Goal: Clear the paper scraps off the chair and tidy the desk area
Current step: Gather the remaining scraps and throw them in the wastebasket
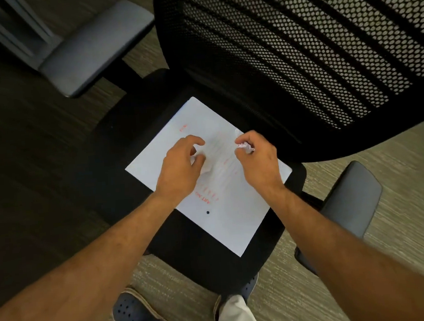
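A white sheet of paper point(225, 219) with red writing lies on the black seat point(200, 259) of an office chair. My right hand point(258, 162) hovers over the sheet's right side, fingers pinched on a small crumpled paper scrap point(245, 146). My left hand point(181, 165) is over the sheet's middle, fingers curled around a white paper scrap point(203, 164) that shows under the palm. Both hands are close together, above the sheet.
The chair's black mesh backrest point(311, 53) rises at the upper right. Grey armrests stand at the upper left point(92, 48) and the right point(351, 200). Wood-look floor surrounds the chair. My feet in dark clogs point(134, 316) stand at the seat's front edge.
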Motion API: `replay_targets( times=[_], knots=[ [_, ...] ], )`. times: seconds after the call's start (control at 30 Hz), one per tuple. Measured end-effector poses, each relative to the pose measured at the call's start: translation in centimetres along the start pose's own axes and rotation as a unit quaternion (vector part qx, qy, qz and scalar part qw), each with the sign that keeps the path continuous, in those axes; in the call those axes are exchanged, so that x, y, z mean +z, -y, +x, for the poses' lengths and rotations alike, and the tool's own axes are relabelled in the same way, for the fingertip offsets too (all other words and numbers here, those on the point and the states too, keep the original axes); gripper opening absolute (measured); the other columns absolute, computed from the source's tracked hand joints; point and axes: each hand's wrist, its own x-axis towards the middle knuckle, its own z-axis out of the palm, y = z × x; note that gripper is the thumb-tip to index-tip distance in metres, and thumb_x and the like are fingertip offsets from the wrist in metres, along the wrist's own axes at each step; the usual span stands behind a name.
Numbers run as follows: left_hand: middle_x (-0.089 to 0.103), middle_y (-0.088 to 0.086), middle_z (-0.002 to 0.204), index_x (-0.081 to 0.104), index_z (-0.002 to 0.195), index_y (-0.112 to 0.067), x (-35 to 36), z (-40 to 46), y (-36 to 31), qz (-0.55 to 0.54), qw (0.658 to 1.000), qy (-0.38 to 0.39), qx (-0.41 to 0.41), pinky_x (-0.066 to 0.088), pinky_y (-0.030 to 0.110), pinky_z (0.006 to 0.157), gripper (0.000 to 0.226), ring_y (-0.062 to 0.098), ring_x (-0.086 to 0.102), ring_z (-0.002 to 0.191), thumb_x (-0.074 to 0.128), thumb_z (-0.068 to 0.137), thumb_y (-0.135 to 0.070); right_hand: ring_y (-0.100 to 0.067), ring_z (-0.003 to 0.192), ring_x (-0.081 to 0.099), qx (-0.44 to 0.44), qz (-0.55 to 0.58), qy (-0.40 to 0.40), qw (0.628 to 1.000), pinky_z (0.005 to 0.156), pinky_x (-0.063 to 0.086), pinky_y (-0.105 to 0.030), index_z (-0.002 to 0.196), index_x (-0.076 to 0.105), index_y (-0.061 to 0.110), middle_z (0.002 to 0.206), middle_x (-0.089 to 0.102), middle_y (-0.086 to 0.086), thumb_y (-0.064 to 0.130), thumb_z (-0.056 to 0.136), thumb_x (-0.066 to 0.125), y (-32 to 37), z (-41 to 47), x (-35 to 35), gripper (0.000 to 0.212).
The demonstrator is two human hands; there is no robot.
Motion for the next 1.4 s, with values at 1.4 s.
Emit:
replay_targets(
  times=[1.4],
  knots=[
    [0.062, -0.006, 0.113, 0.064, 0.116, -0.024, -8.8, -21.6, 46.0, -0.11, 0.944, -0.184, -0.253, 0.047, 0.023, 0.079, 0.024, 0.009, 0.059, 0.099, 0.063, 0.095, -0.013, -0.031, 0.115, 0.06, 0.068, -0.107, 0.156, 0.979, 0.097, 0.052, -0.042, 0.124, 0.063, 0.015, 0.126, 0.06, -0.011, 0.019, 0.09, 0.07, -7.4, -14.3, 48.2, 0.035]
  ],
)
